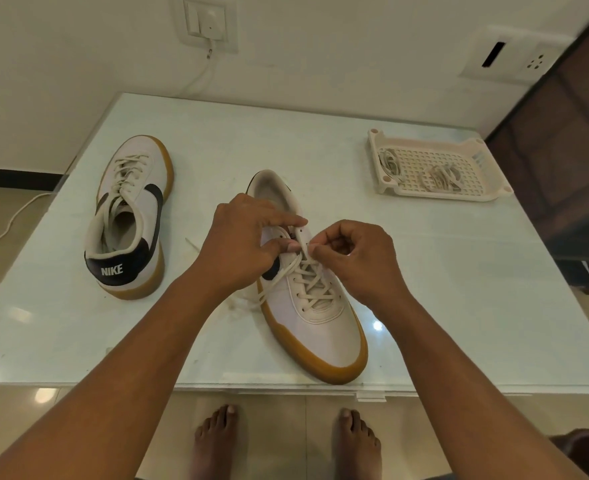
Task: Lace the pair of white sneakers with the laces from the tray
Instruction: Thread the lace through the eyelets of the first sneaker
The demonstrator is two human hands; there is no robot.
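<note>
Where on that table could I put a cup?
Bare table shows between the left sneaker and the tray, and in front of the tray. The middle is crowded: left hand and right hand pinch the lace on the other sneaker.

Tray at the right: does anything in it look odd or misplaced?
Slightly: two lace bundles lie in the tray, though the left sneaker and the near sneaker each carry a lace, so they look spare.

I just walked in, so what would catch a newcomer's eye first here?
The left hand and right hand pinch a lace over the half-laced sneaker at the table's near middle. A laced sneaker sits at the left, and a white tray with bundled laces at the far right.
</note>
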